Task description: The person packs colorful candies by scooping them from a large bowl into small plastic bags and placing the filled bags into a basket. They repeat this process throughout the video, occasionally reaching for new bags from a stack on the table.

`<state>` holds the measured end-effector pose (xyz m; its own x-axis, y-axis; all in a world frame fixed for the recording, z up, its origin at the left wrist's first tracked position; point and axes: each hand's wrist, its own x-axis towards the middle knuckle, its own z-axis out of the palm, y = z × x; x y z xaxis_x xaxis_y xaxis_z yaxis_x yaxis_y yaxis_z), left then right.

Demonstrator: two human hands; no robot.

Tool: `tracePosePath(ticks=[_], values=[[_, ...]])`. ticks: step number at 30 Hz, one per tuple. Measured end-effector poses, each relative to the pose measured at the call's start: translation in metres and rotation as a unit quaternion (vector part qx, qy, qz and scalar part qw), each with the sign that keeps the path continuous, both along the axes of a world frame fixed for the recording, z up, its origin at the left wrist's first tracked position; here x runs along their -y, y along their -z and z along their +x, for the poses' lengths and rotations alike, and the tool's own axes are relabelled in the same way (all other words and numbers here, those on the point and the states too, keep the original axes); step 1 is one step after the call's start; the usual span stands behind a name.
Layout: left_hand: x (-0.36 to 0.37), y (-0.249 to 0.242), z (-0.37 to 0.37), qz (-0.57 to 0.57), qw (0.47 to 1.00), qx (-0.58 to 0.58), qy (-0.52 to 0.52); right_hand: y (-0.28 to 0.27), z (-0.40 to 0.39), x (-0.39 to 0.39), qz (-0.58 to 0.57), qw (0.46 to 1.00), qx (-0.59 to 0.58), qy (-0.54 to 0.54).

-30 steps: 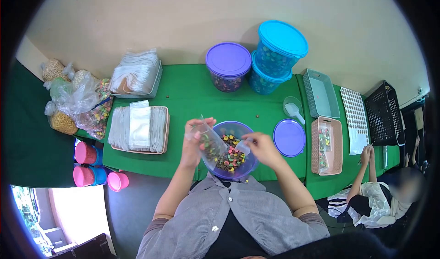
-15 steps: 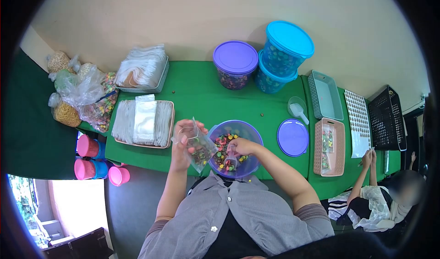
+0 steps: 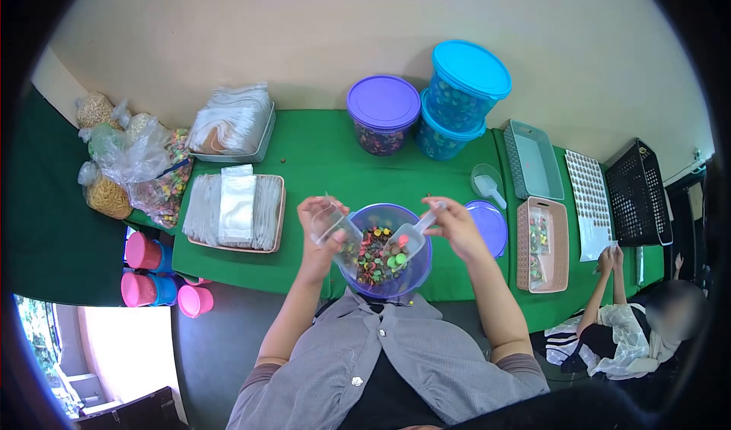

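A clear plastic bag (image 3: 346, 249) with colored pieces in its lower part hangs from my left hand (image 3: 324, 228), whose fingers grip it near its top. My right hand (image 3: 451, 226) is closed round the handle of a clear scoop (image 3: 408, 241) that carries green and reddish pieces. Both are over a purple bowl (image 3: 420, 274) holding many colored pieces, at the front edge of the green table. The scoop is to the right of the bag, apart from it.
Lidded tubs (image 3: 384, 114) stand at the back. A purple lid (image 3: 487, 228) and a cup with a scoop (image 3: 487, 180) are at the right, beside a pink basket (image 3: 563, 255). Left are baskets of packets (image 3: 240, 209). A co-worker (image 3: 609, 331) sits at far right.
My right hand has risen out of the bowl and moved right, lifting the scoop with pieces in it. The bag in my left hand has shifted slightly right and its mouth is wider.
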<state>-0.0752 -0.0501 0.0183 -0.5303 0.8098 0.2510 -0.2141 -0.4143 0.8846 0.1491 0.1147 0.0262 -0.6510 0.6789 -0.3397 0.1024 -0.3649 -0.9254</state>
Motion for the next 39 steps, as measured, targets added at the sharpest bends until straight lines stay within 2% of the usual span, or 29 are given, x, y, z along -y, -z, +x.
tracePosePath(ticks=[2,4,5,6,8,9,13,15,23,29,32,34,35,36,37,38,39], values=[[-0.007,0.013,0.008,-0.009,1.0,-0.014,0.017,-0.031,0.012,0.003,0.037,0.994,-0.086,0.06],[-0.012,0.023,0.02,-0.021,0.995,-0.091,0.022,-0.055,0.025,0.007,0.058,0.987,-0.121,0.084],[-0.012,0.029,0.025,-0.076,0.986,-0.148,0.021,-0.063,0.029,0.009,0.077,0.979,-0.155,0.106],[-0.013,0.031,0.031,-0.076,0.986,-0.148,0.024,-0.068,0.032,0.012,0.078,0.979,-0.155,0.108],[-0.017,0.037,0.04,-0.083,0.933,-0.348,0.048,-0.074,0.037,0.017,0.119,0.962,-0.186,0.16],[-0.017,0.034,0.044,-0.059,0.916,-0.394,0.045,-0.078,0.038,0.02,0.133,0.959,-0.186,0.166],[-0.02,0.031,0.06,-0.032,0.907,-0.418,0.034,-0.074,0.035,0.031,0.179,0.957,-0.149,0.174],[-0.021,0.03,0.061,-0.03,0.902,-0.43,0.035,-0.073,0.032,0.037,0.197,0.963,-0.094,0.16],[-0.023,0.024,0.062,-0.048,0.866,-0.495,0.047,-0.065,0.037,0.038,0.177,0.967,-0.093,0.158],[-0.027,0.03,0.06,-0.047,0.868,-0.492,0.05,-0.06,0.042,0.033,0.16,0.963,-0.098,0.195],[-0.028,0.038,0.056,-0.051,0.897,-0.437,0.043,-0.052,0.045,0.026,0.132,0.956,-0.119,0.234],[-0.033,0.041,0.051,-0.08,0.972,-0.222,0.015,-0.043,0.043,0.022,0.118,0.95,-0.133,0.256],[-0.031,0.042,0.043,-0.059,0.985,-0.158,0.023,-0.037,0.04,0.022,0.135,0.955,-0.096,0.245],[-0.03,0.03,0.037,-0.058,0.985,-0.159,0.022,-0.028,0.038,0.024,0.151,0.959,-0.059,0.233],[-0.029,0.019,0.03,-0.059,0.995,-0.077,0.031,-0.009,0.034,0.024,0.167,0.967,-0.04,0.186],[-0.027,0.013,0.023,-0.061,0.997,0.005,0.041,0.01,0.031,0.027,0.208,0.971,0.025,0.113],[-0.022,0.01,0.014,-0.1,0.994,-0.002,0.039,0.021,0.027,0.033,0.247,0.964,0.09,0.039]])
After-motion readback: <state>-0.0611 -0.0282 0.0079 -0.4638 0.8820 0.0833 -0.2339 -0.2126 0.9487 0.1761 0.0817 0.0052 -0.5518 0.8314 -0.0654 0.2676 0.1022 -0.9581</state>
